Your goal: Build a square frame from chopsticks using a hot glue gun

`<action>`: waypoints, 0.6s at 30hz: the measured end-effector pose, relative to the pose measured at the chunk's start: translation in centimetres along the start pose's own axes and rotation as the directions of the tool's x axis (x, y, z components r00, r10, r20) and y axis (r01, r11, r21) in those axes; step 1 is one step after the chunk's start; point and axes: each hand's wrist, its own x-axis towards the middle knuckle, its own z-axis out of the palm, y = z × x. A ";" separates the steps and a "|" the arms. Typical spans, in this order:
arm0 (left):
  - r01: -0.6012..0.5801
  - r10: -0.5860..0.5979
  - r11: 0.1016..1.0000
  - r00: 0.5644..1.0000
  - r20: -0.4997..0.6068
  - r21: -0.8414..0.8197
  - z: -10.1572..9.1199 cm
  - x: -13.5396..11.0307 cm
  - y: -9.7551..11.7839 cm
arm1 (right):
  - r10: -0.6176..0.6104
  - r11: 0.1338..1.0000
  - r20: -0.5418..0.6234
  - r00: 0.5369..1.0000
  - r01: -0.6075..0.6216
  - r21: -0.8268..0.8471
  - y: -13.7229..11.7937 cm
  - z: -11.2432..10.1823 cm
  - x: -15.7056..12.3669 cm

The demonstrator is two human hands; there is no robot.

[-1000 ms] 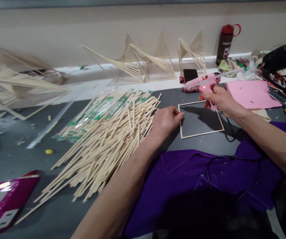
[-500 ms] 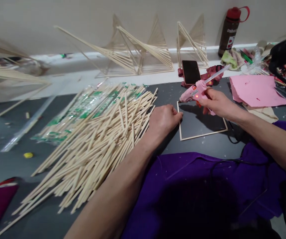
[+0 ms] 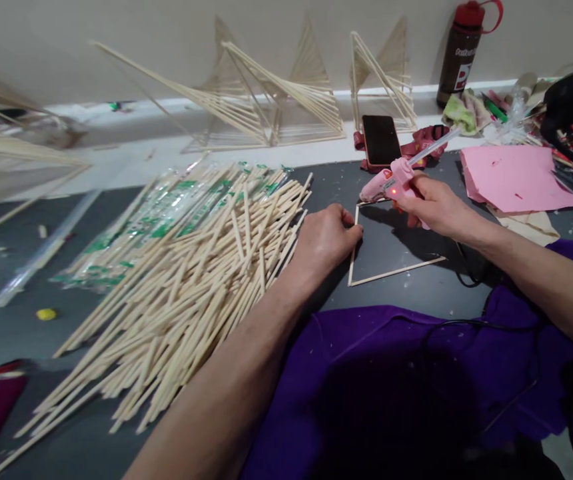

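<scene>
Pale wooden sticks [image 3: 191, 267], matt tabletop [image 3: 396, 243]

Brightness: moderate, even indoor light; pale wall [image 3: 116, 47] brightest, grey table [image 3: 416, 293] dull.
Source: overhead, by the fall of the shadows.
Shadows: soft dark patch from right hand [image 3: 434, 207] and glue gun [image 3: 389, 185] inside stick frame [image 3: 396, 272]; heavy shade on purple cloth [image 3: 366, 347] at bottom.
Glare: red lamp glowing on glue gun; sheen on plastic wrappers [image 3: 161, 223].
Blur: left edge smeared; centre sharp.
Distortion: wide-angle bend at edges.
</scene>
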 end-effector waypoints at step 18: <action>0.008 -0.007 0.999 1.000 0.012 -0.035 0.2 0.3 0.1 | -0.013 0.998 -0.006 1.000 0.013 -0.055 0.6 -0.1 0.1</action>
